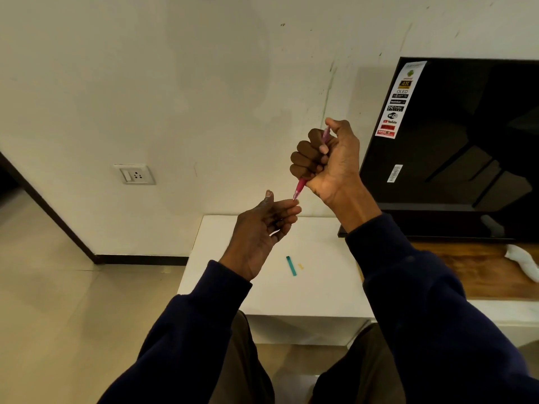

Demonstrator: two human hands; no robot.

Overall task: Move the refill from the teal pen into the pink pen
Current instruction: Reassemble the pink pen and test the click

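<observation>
My right hand (pixel 326 158) is closed in a fist around the pink pen (pixel 300 188), held up in front of the wall with its tip pointing down and left. My left hand (pixel 262 228) is raised just below it, palm up, fingers loosely curled, and its fingertips touch the pen's tip. I cannot tell whether the fingers pinch anything there. A teal pen piece (pixel 291 266) lies on the white table (pixel 320 287) below my hands, with a small yellow bit (pixel 300 266) beside it. The refill itself is not clearly visible.
A black TV (pixel 455 141) stands on a wooden surface (pixel 466 266) at the right, close to my right forearm. A white cloth (pixel 525 263) lies at the far right. A wall socket (pixel 135 174) is on the left wall. My knees are under the table's front edge.
</observation>
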